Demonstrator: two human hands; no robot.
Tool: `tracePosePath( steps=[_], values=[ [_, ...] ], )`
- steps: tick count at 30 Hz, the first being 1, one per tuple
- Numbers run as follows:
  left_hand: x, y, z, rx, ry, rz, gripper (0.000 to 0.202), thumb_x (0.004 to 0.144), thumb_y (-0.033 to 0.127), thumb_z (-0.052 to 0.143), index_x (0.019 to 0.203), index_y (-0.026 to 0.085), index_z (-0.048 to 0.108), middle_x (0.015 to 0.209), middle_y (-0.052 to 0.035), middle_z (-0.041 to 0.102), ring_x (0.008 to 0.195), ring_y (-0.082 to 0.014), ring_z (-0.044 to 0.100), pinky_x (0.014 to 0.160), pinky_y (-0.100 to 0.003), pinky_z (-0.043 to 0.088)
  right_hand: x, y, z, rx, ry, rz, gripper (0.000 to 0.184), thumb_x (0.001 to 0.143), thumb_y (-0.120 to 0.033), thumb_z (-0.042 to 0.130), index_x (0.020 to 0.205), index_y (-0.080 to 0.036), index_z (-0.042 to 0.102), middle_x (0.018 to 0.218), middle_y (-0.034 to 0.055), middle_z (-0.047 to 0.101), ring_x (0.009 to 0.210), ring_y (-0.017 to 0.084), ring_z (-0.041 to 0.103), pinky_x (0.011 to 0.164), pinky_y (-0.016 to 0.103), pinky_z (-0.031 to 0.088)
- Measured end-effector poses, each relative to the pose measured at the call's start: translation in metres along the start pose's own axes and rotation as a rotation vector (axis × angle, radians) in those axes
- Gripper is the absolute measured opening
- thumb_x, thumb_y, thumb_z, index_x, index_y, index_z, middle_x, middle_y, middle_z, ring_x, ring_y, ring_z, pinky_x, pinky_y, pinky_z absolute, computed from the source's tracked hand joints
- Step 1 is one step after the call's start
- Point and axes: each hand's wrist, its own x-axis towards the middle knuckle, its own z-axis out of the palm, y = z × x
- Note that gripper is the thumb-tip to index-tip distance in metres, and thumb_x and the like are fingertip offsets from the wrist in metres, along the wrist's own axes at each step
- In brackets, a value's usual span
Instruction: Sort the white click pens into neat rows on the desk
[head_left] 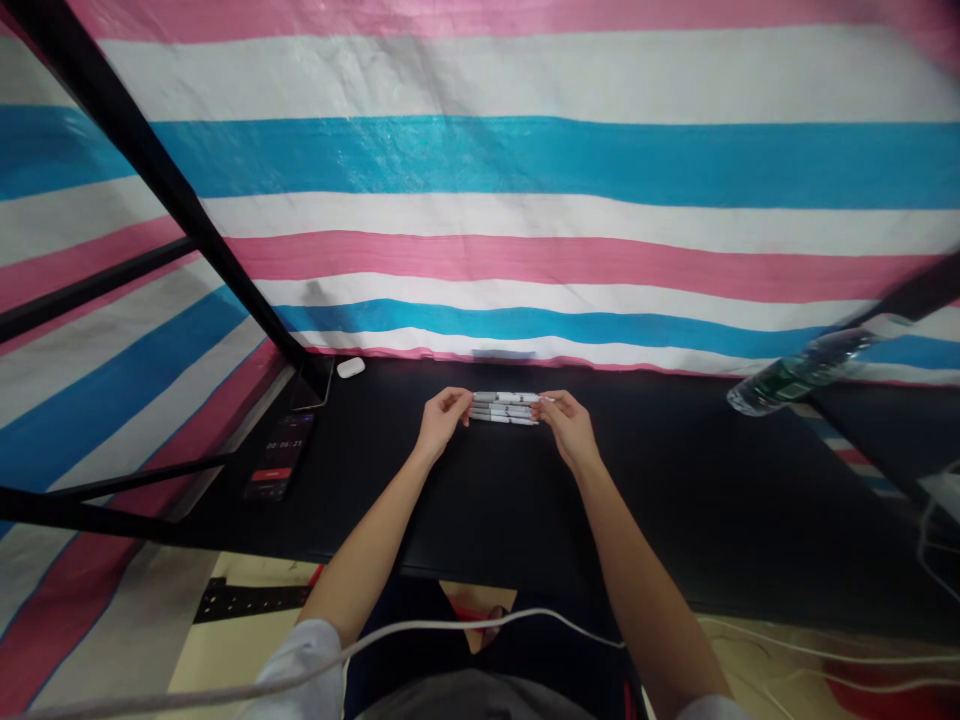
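Hands: the left hand [442,422] and right hand [568,430] pinch opposite ends of the row, fingers and thumbs closed.
Pens: white marker pens [504,408] sit side by side between them, at the black tabletop [480,520].
Risk: uneven pressure could let one slip and roll.
Container: a plastic water bottle [799,372], far right, apparently holds water.

The tarpaulin [525,160] runs in broad bands of pink, white and bright blue, with the same stripes repeating down its left side. The tabletop [675,480] is black. The slim pens [505,408] are white and grey with small dark markings. The earbud case [350,367] is white, the water bottle [787,380] has a dark green label, and the timer screen [277,455] is dark with a red button.
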Motion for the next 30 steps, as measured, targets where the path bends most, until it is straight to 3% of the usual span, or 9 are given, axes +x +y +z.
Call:
tracePosePath(
  steps=[3,8,12,19,24,27,30],
  values=[
    [0.0000,-0.0001,-0.0007,0.008,-0.006,0.018,0.028,0.073,0.040,0.074,0.078,0.014,0.066,0.065,-0.0002,0.061,0.052,-0.0087,0.051,0.053,-0.024,0.041,0.0002,0.0003,-0.0009,-0.015,0.002,-0.008,0.034,0.064,-0.046,0.081,0.081,-0.020,0.067,0.071,0.0026,0.070,0.063,0.016,0.064,0.067,0.034,0.056],
    [0.0022,-0.0014,-0.0014,-0.043,-0.024,0.053,0.028,0.068,0.034,0.078,0.086,0.016,0.068,0.070,0.0008,0.062,0.058,-0.0092,0.054,0.062,-0.025,0.045,0.0024,0.0028,-0.0033,-0.028,-0.005,-0.016,0.035,0.065,-0.047,0.080,0.083,-0.020,0.066,0.073,0.0032,0.070,0.064,0.017,0.065,0.068,0.036,0.057],
    [0.0019,-0.0010,-0.0005,-0.058,0.001,0.036,0.036,0.068,0.036,0.078,0.096,0.016,0.068,0.079,-0.0017,0.065,0.061,-0.0099,0.056,0.060,-0.025,0.046,0.0024,0.0030,-0.0034,-0.010,-0.001,-0.016,0.034,0.065,-0.045,0.081,0.084,-0.020,0.066,0.072,0.0025,0.070,0.066,0.017,0.065,0.068,0.035,0.056],
    [0.0008,0.0004,-0.0008,0.018,-0.004,0.036,0.028,0.072,0.039,0.075,0.081,0.014,0.069,0.066,-0.0005,0.062,0.055,-0.0091,0.053,0.058,-0.025,0.045,0.0015,0.0021,-0.0028,-0.010,-0.004,-0.017,0.034,0.065,-0.044,0.081,0.085,-0.020,0.067,0.072,0.0021,0.069,0.067,0.016,0.066,0.068,0.034,0.056],
    [0.0017,0.0007,0.0004,-0.038,-0.010,0.059,0.033,0.065,0.035,0.080,0.089,0.016,0.068,0.082,-0.0024,0.067,0.064,-0.0105,0.057,0.061,-0.025,0.048,0.0018,0.0017,-0.0029,-0.015,0.004,-0.023,0.034,0.066,-0.044,0.080,0.085,-0.020,0.067,0.072,0.0027,0.070,0.067,0.017,0.065,0.067,0.035,0.056],
    [0.0012,0.0008,0.0008,-0.046,0.014,0.022,0.035,0.067,0.038,0.078,0.092,0.015,0.068,0.075,-0.0026,0.066,0.062,-0.0114,0.057,0.055,-0.024,0.046,0.0019,0.0018,-0.0029,-0.012,0.009,-0.027,0.032,0.066,-0.043,0.080,0.085,-0.020,0.067,0.073,0.0027,0.070,0.068,0.017,0.066,0.067,0.034,0.056],
    [0.0002,0.0009,0.0002,-0.007,0.029,-0.015,0.031,0.071,0.041,0.075,0.081,0.013,0.069,0.065,-0.0021,0.063,0.055,-0.0103,0.054,0.051,-0.024,0.043,0.0019,0.0023,-0.0032,-0.021,0.009,-0.030,0.032,0.066,-0.042,0.080,0.086,-0.020,0.067,0.072,0.0026,0.069,0.071,0.018,0.066,0.067,0.035,0.057]
  ],
)
